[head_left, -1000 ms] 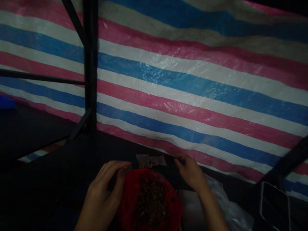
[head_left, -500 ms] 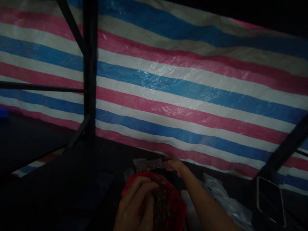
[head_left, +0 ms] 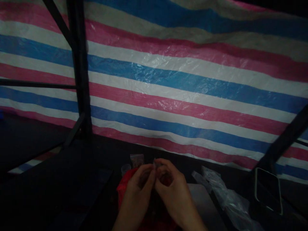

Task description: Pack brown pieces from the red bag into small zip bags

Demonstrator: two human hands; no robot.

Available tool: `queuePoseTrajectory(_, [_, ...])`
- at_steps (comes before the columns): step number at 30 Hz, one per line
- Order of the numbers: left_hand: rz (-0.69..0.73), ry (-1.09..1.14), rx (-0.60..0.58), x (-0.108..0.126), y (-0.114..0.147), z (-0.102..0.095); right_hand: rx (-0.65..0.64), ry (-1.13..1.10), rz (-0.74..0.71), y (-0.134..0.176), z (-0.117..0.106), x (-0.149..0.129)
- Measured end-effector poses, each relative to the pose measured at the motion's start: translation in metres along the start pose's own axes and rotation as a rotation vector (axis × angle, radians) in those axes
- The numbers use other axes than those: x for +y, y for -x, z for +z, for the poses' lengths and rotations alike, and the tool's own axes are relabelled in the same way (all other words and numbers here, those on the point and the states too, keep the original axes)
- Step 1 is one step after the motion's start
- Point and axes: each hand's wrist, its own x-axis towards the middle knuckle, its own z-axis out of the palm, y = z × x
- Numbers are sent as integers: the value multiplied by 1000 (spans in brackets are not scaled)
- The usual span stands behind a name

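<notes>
My left hand (head_left: 141,184) and my right hand (head_left: 172,184) meet over the red bag (head_left: 124,187), fingers and thumbs pinched close together. Between the fingertips shows a sliver of a small clear zip-lock bag (head_left: 155,164), mostly hidden by my fingers. Beneath the hands, the inside of the red bag is dark and largely covered. Just behind it stands another small zip-lock bag (head_left: 137,159) with brownish contents. A small clear plastic cup (head_left: 125,168) is beside that one, to the left.
Right of my hands lies a pale flat sheet or tray (head_left: 204,200). Further right are crumpled clear plastic bags (head_left: 227,195) and a phone (head_left: 268,191) by a dark slanted post. A striped tarp (head_left: 180,96) hangs behind the dark table (head_left: 108,146); a dark metal frame (head_left: 80,73) rises at left.
My right hand has drawn back from the far side of the table, bringing one small zip-lock bag to my left hand. My left hand has turned to meet it. The view has shifted slightly.
</notes>
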Motion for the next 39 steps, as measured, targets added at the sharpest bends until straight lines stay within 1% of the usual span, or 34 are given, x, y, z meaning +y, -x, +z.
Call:
queuePoseTrajectory(3, [-29,18,-31,-2,1,-3,14,21,34,3,1,8])
queuePoseTrajectory(7, [-53,-40,-19,-4,1,-6,24,-85,63,0,-3,14])
queuePoseTrajectory(10, [24,-160,-24,-5,3,-6,13,-107,70,0,-3,14])
queuePoseTrajectory(12, [106,-314,-24,-5,4,-6,36,-32,50,1,-1,12])
queuePoseTrajectory(14, [161,-457,-15,-3,5,-5,92,102,21,3,2,12])
queuePoseTrajectory(16, [182,-550,19,-1,6,-3,169,225,-12,4,6,13])
queuePoseTrajectory(18, [171,-579,59,1,6,0,254,289,-74,4,8,14])
queuePoseTrajectory(20, [134,-530,80,3,7,2,318,317,-179,4,7,15])
queuePoseTrajectory(22, [65,-371,84,3,8,5,339,331,-277,4,4,13])
queuePoseTrajectory(23, [-3,-251,83,3,7,6,331,330,-315,4,2,11])
queuePoseTrajectory(24, [-109,-104,78,3,6,6,316,321,-340,4,1,10])
queuePoseTrajectory(26, [-346,233,56,2,2,7,240,289,-365,5,-1,7])
queuePoseTrajectory(27, [-429,372,51,1,0,7,191,273,-368,6,-3,6])
queuePoseTrajectory(28, [-466,470,58,0,-3,7,142,259,-365,6,-4,6])
queuePoseTrajectory(30, [-421,543,106,-2,-6,6,66,248,-339,8,-8,7])
queuePoseTrajectory(32, [-358,526,157,-2,-7,4,20,269,-298,8,-15,9])
queuePoseTrajectory(34, [-336,491,159,-1,-6,2,-22,306,-263,8,-24,11])
queuePoseTrajectory(36, [-288,388,140,1,-4,-1,-27,318,-257,7,-33,12])
queuePoseTrajectory(39, [-183,186,98,4,-2,-4,44,264,-264,5,-42,11])
